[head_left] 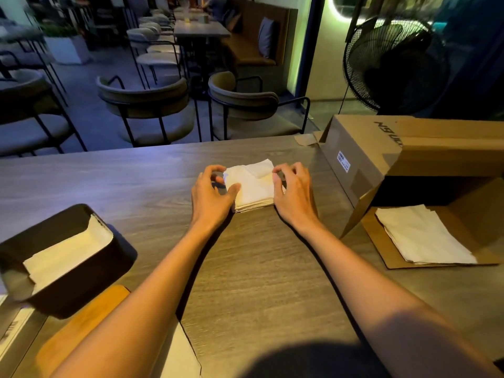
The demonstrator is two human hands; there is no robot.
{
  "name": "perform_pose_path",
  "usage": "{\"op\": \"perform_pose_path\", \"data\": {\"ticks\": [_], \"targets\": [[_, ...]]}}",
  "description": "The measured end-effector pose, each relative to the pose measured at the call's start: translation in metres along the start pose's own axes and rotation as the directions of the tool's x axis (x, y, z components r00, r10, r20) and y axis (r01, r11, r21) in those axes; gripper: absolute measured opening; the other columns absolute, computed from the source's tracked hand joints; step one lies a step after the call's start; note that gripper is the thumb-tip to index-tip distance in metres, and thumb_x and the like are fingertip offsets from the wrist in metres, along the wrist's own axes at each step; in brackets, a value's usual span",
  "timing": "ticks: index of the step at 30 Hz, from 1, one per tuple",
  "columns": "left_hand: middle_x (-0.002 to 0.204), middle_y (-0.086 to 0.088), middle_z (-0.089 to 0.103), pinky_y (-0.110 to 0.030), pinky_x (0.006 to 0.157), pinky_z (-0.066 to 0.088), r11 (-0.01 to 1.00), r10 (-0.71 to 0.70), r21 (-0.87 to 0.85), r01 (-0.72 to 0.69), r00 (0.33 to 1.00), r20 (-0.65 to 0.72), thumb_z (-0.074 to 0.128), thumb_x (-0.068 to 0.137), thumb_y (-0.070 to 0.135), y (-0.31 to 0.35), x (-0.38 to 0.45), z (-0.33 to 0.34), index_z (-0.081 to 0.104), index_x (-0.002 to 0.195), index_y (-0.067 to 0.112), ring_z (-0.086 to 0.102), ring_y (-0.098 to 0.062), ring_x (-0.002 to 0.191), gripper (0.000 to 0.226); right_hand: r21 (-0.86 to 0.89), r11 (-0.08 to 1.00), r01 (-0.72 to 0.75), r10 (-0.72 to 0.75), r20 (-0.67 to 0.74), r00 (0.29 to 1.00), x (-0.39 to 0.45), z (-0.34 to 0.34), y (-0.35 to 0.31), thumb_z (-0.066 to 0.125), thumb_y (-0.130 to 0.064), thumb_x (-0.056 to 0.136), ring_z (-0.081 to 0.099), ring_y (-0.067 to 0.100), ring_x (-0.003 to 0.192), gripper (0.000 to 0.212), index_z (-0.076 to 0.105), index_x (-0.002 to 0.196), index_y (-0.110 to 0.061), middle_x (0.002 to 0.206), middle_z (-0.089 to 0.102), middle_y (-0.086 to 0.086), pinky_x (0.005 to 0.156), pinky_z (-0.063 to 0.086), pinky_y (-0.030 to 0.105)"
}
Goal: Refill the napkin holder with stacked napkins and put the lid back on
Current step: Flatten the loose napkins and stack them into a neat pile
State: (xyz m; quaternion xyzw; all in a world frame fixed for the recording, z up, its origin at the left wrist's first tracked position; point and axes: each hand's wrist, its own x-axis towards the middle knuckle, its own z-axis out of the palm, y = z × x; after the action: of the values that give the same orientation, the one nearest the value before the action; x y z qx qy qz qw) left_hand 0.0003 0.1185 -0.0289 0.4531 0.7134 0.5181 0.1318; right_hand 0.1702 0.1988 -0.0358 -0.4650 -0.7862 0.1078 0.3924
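A stack of white napkins [252,186] lies on the wooden table [259,268] in front of me. My left hand [211,195] curls against the stack's left side, thumb on its top. My right hand [293,192] curls against its right side. Both hands flank the stack, which rests flat on the table. At the left stands the dark napkin holder [90,271], lidless, with white napkins [65,252] inside. Its wooden lid [81,328] lies flat on the table just in front of it.
An open cardboard box [368,156] lies on its side at the right, with more napkins [425,236] on its lower flap. A black fan [392,64] stands behind it. Chairs [152,105] line the table's far edge. White paper [180,353] lies near me.
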Motion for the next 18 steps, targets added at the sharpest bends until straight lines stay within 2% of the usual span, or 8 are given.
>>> {"op": "perform_pose_path", "data": {"ticks": [3,5,7,9,13,15,18], "targets": [[0.111,0.007,0.047,-0.022,0.082,0.048,0.992,0.067,0.100,-0.076,0.994,0.090,0.070,0.086,0.043,-0.0039,-0.0005,0.0042,0.062,0.109,0.031,0.052,-0.010,0.101,0.028,-0.102,0.974,0.201,-0.199,0.024,0.980,-0.0036,0.0034,-0.0051,0.049,-0.035,0.103,0.050,0.015,0.095,0.028,0.071,0.109,-0.018,0.105,0.057,0.001,0.077,0.040,0.030],[0.111,0.007,0.044,-0.034,0.095,0.044,0.975,0.093,0.191,-0.116,0.987,0.128,0.066,0.086,0.051,-0.0075,-0.0002,0.0075,0.065,0.108,0.031,0.046,-0.014,0.110,0.029,-0.091,0.961,0.263,-0.259,0.059,0.964,-0.0044,0.0035,-0.0069,0.047,-0.037,0.103,0.052,0.015,0.094,0.033,0.073,0.105,-0.018,0.103,0.062,0.000,0.078,0.036,0.030],[0.115,0.006,0.043,-0.039,0.101,0.034,0.955,0.095,0.266,-0.129,0.986,0.138,0.065,0.085,0.054,-0.0086,0.0000,0.0089,0.066,0.110,0.030,0.040,-0.016,0.118,0.034,-0.088,0.956,0.280,-0.270,0.103,0.957,-0.0039,0.0034,-0.0060,0.044,-0.041,0.103,0.054,0.016,0.096,0.037,0.074,0.105,-0.019,0.104,0.065,-0.003,0.080,0.033,0.030],[0.121,0.004,0.045,-0.038,0.101,0.029,0.943,0.093,0.305,-0.134,0.985,0.146,0.065,0.085,0.055,-0.0085,-0.0003,0.0089,0.066,0.113,0.030,0.037,-0.016,0.121,0.038,-0.110,0.957,0.268,-0.249,0.160,0.955,-0.0030,0.0052,-0.0033,0.041,-0.048,0.102,0.054,0.015,0.104,0.043,0.074,0.110,-0.022,0.111,0.066,-0.006,0.087,0.033,0.030],[0.123,0.003,0.046,-0.033,0.094,0.025,0.930,0.105,0.334,-0.155,0.981,0.163,0.063,0.085,0.059,-0.0095,0.0006,0.0081,0.065,0.116,0.031,0.036,-0.017,0.122,0.042,-0.202,0.966,0.164,-0.109,0.261,0.959,0.0001,0.0091,0.0002,0.029,-0.069,0.098,0.043,0.016,0.133,0.066,0.063,0.137,-0.029,0.145,0.057,-0.004,0.108,0.028,0.041],[0.123,0.004,0.045,-0.032,0.094,0.024,0.927,0.105,0.340,-0.157,0.980,0.168,0.062,0.085,0.059,-0.0101,0.0010,0.0082,0.065,0.119,0.032,0.035,-0.016,0.122,0.044,-0.229,0.967,0.110,-0.033,0.313,0.949,0.0024,0.0098,0.0002,0.021,-0.076,0.094,0.036,0.018,0.142,0.076,0.055,0.145,-0.031,0.156,0.046,-0.004,0.112,0.023,0.047],[0.124,0.004,0.045,-0.031,0.093,0.022,0.917,0.107,0.363,-0.166,0.979,0.176,0.061,0.085,0.061,-0.0092,0.0008,0.0084,0.064,0.122,0.033,0.034,-0.016,0.122,0.047,-0.241,0.969,0.058,0.030,0.348,0.937,0.0040,0.0099,-0.0002,0.015,-0.080,0.090,0.031,0.020,0.146,0.083,0.048,0.150,-0.033,0.160,0.040,-0.002,0.115,0.020,0.049]]}}
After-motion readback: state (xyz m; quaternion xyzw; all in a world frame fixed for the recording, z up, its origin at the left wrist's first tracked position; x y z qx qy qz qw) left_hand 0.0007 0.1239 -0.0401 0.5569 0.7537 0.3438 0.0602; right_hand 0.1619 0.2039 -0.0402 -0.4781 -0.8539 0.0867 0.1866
